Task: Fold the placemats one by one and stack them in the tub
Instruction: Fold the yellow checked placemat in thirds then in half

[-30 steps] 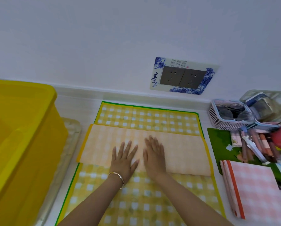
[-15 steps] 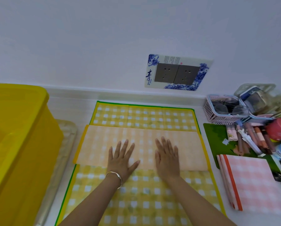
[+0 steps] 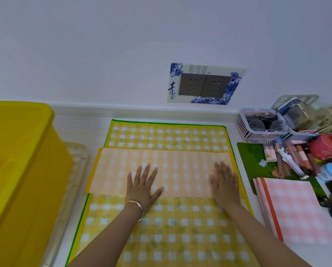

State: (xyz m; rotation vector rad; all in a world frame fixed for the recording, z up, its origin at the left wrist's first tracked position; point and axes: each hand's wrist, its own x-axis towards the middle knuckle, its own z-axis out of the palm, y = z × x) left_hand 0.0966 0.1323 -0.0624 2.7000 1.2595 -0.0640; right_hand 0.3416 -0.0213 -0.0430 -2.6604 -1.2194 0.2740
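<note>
**A:** What did the head camera show?

**B:** A pale folded placemat point(image 3: 167, 170) lay flat, just to the right of the yellow tub point(image 3: 20, 170). It lay on top of a bigger yellow checked placemat point(image 3: 161, 234) with a green edge.

**A:** What were the hands doing?

**B:** Both were flat, with straight fingers, and held nothing. The left hand point(image 3: 142, 187) pressed on the middle of the folded mat. The right hand point(image 3: 225, 184) pressed on the end far from the tub.

**A:** How should that step go?

**B:** I think the job was to press the fold flat. Push down and slide slowly along the near edge, out to both ends. The end nearest the tub had no hand on it, so it needed a press too. Line up the edges before the next fold, or it would come out crooked. The mat looked thin, so it could slip on the one under it.

**A:** Any words to read?

**B:** On the wall, far to the right of the tub, a socket plate point(image 3: 205, 83) had a big blue Chinese sign, 青. The small writing was too tiny to read. A pink folded placemat point(image 3: 296, 209) lay farther still from the tub and had no words.
</note>
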